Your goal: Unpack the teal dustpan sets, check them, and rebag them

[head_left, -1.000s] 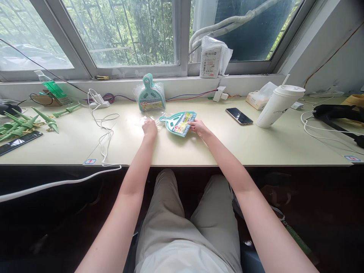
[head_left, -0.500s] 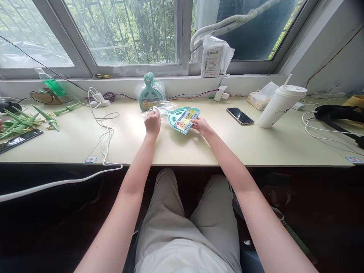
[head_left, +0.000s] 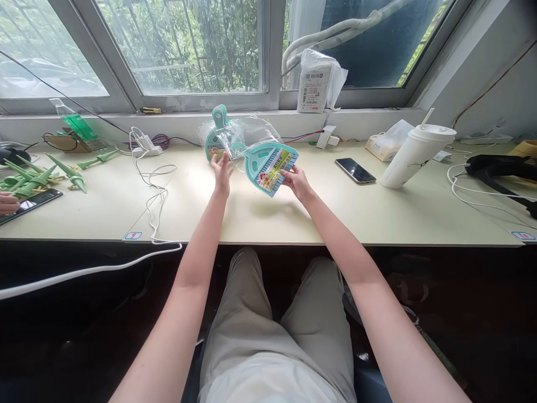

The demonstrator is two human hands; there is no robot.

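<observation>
A mint-green dustpan-and-brush set point(head_left: 271, 165), tilted above the desk, has its wide edge and colourful label towards my right hand point(head_left: 297, 182). The fingers of that hand pinch the wide edge. Clear plastic wrapping point(head_left: 260, 130) billows around the handle end of the set. My left hand point(head_left: 222, 174) is beside the handle end, fingers raised and apart; whether it touches the plastic is hard to make out. Behind it, a second wrapped mint-green set point(head_left: 220, 120) stands upright against the wall below the window and is partly hidden by the plastic and my fingers.
To the right are a phone point(head_left: 355, 170), a tissue pack point(head_left: 388, 140) and a tilted white cup point(head_left: 418, 155). White cables point(head_left: 155, 196) cross the desk on the left. Another person's hand point(head_left: 8, 204) rests by a phone point(head_left: 31, 205) and green pieces point(head_left: 39, 180) at far left.
My left hand has opened from a closed grip and moved slightly left. The dustpan set has lifted a little and its plastic has spread upward. The other person's hand has come further into view.
</observation>
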